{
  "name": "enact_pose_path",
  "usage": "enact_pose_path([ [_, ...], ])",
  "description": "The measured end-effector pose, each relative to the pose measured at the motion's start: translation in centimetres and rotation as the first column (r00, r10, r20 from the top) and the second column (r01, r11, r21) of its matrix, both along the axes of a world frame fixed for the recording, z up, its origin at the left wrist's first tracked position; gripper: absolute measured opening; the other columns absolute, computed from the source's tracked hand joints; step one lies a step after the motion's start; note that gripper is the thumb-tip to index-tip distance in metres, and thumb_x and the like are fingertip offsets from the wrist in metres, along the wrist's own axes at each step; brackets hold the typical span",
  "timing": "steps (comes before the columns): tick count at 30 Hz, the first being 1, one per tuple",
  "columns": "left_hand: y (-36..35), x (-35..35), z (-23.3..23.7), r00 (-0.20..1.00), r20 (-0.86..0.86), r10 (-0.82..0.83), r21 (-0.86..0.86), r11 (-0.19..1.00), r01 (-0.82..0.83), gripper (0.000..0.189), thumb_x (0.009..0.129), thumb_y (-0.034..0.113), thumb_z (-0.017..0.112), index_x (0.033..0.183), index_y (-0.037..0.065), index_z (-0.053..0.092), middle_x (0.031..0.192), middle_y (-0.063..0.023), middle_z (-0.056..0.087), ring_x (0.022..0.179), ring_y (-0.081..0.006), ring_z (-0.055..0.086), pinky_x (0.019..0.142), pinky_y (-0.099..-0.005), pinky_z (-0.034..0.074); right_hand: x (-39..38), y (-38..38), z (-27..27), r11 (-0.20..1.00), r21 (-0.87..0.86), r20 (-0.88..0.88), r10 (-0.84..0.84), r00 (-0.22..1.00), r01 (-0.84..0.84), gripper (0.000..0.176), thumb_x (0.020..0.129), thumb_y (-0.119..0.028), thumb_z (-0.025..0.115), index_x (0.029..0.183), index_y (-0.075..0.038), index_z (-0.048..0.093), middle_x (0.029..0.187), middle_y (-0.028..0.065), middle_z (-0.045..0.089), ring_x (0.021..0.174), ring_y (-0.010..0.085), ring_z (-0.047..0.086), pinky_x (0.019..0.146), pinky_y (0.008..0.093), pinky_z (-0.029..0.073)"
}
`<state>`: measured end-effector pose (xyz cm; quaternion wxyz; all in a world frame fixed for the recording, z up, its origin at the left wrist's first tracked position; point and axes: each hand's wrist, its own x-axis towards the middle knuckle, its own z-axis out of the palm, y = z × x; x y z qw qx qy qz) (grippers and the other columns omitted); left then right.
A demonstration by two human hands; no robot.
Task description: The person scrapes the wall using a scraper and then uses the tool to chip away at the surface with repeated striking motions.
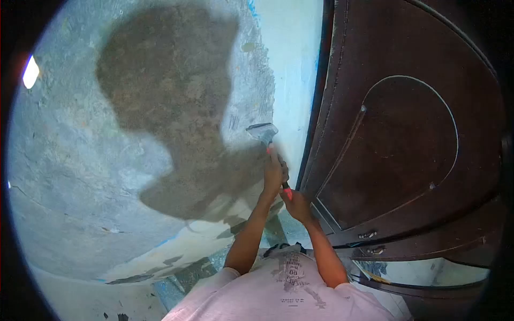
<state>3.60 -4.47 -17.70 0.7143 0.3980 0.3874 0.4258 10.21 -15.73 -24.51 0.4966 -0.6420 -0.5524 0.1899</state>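
A long-handled wall scraper has its wide blade against the wall, beside the ragged edge of a white painted strip. Wrapped around the upper part of its dark and red handle is my left hand. Lower down, my right hand is closed about the handle's red end. Left of the blade spreads rough grey bare wall, with the shadow of my head and arms across it. Part of the handle is hidden by my fingers.
Close on the right stands a dark brown wooden cabinet with a curved panel line and metal handles low down. A pale unscraped-looking band runs along the lower wall. Dark flakes lie at the bottom left.
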Motion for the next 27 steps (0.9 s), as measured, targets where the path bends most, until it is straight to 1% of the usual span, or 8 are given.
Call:
enact_pose_path([
  [1, 0.3, 0.4, 1.0, 1.0, -0.002, -0.008, 0.003, 1.0, 0.008, 0.06, 0.103, 0.067, 0.042, 0.068, 0.019, 0.036, 0.05, 0.0079, 0.032, 0.036, -0.0053, 0.029, 0.033, -0.0253, 0.022, 0.0, -0.2, 0.5, 0.996, -0.09, 0.009, 0.006, 1.0, -0.005, 0.044, 0.103, -0.039, 0.06, 0.091, 0.004, 0.066, 0.063, 0.022, 0.056, 0.06, 0.0401, 0.061, 0.062, 0.0455, 0.048],
  [5, 1.5, 0.9, 3.6, 1.0, 0.001, 0.002, 0.08, 0.997, -0.002, 0.061, 0.103, 0.067, 0.042, 0.067, 0.019, 0.036, 0.05, 0.0073, 0.034, 0.036, -0.0061, 0.031, 0.033, -0.0266, 0.024, 0.5, 1.4, 3.7, 0.981, -0.193, -0.047, 0.0, 0.999, -0.009, 0.047, 0.104, -0.04, 0.059, 0.089, 0.004, 0.066, 0.064, 0.0235, 0.057, 0.058, 0.0364, 0.06, 0.06, 0.0451, 0.047],
  [9, 0.3, 0.1, 0.7, 0.994, -0.092, 0.053, 0.101, 0.994, -0.044, 0.062, 0.104, 0.067, 0.04, 0.066, 0.017, 0.038, 0.049, 0.0049, 0.037, 0.035, -0.0083, 0.034, 0.034, -0.0276, 0.028, -0.7, 0.2, -1.4, 0.999, -0.047, -0.063, 0.007, 0.998, -0.01, 0.05, 0.104, -0.041, 0.059, 0.086, 0.005, 0.065, 0.061, 0.0195, 0.057, 0.052, 0.026, 0.052, 0.056, 0.0442, 0.046],
  [15, 0.1, -0.3, 0.1, 0.997, -0.076, -0.021, 0.074, 0.997, 0.027, 0.062, 0.101, 0.07, 0.043, 0.073, 0.014, 0.042, 0.054, 0.0026, 0.039, 0.04, -0.0093, 0.037, 0.036, -0.0281, 0.028, -0.6, -0.1, -1.4, 0.993, -0.119, -0.076, 0.012, 0.997, -0.021, 0.039, 0.104, -0.033, 0.06, 0.086, 0.002, 0.064, 0.059, 0.0191, 0.051, 0.052, 0.0306, 0.05, 0.054, 0.045, 0.041],
  [21, -0.3, -0.8, 0.0, 0.998, -0.056, 0.004, 0.089, 0.996, 0.001, 0.061, 0.103, 0.068, 0.042, 0.074, 0.014, 0.042, 0.054, 0.0036, 0.038, 0.04, -0.0081, 0.038, 0.036, -0.0259, 0.028, -0.9, 0.2, -4.0, 0.997, 0.048, -0.045, 0.067, 0.997, -0.065, 0.04, 0.105, -0.032, 0.058, 0.086, 0.002, 0.064, 0.061, 0.0197, 0.054, 0.052, 0.0281, 0.052, 0.055, 0.0438, 0.041],
  [23, 0.4, 0.0, 1.3, 0.994, -0.104, 0.027, 0.15, 0.989, -0.011, 0.063, 0.102, 0.069, 0.041, 0.073, 0.013, 0.044, 0.053, 0.004, 0.038, 0.04, -0.0085, 0.038, 0.036, -0.0263, 0.027, -0.3, 0.8, -0.7, 0.998, -0.018, -0.029, 0.052, 0.998, -0.053, 0.039, 0.105, -0.032, 0.058, 0.087, 0.002, 0.065, 0.061, 0.0191, 0.055, 0.052, 0.0268, 0.053, 0.055, 0.0434, 0.041],
  [25, 1.3, 0.4, 3.6, 0.993, -0.116, -0.009, 0.095, 0.995, 0.02, 0.068, 0.1, 0.073, 0.041, 0.07, 0.013, 0.042, 0.054, 0.0038, 0.037, 0.041, -0.0084, 0.037, 0.038, -0.0268, 0.028, -0.2, 1.0, 3.2, 0.994, -0.089, -0.081, 0.049, 0.995, -0.057, 0.046, 0.105, -0.04, 0.056, 0.089, 0.003, 0.065, 0.066, 0.0232, 0.061, 0.064, 0.0434, 0.064, 0.059, 0.0469, 0.047],
  [27, 0.8, 0.4, 4.0, 0.995, -0.091, 0.031, 0.128, 0.992, -0.019, 0.059, 0.105, 0.063, 0.042, 0.071, 0.015, 0.042, 0.053, 0.0051, 0.035, 0.04, -0.0082, 0.036, 0.036, -0.0261, 0.029, -0.1, 1.4, 1.5, 0.985, -0.169, -0.035, 0.038, 0.999, -0.044, 0.046, 0.105, -0.04, 0.057, 0.092, 0.002, 0.065, 0.066, 0.0232, 0.062, 0.065, 0.0425, 0.066, 0.059, 0.0459, 0.048],
])
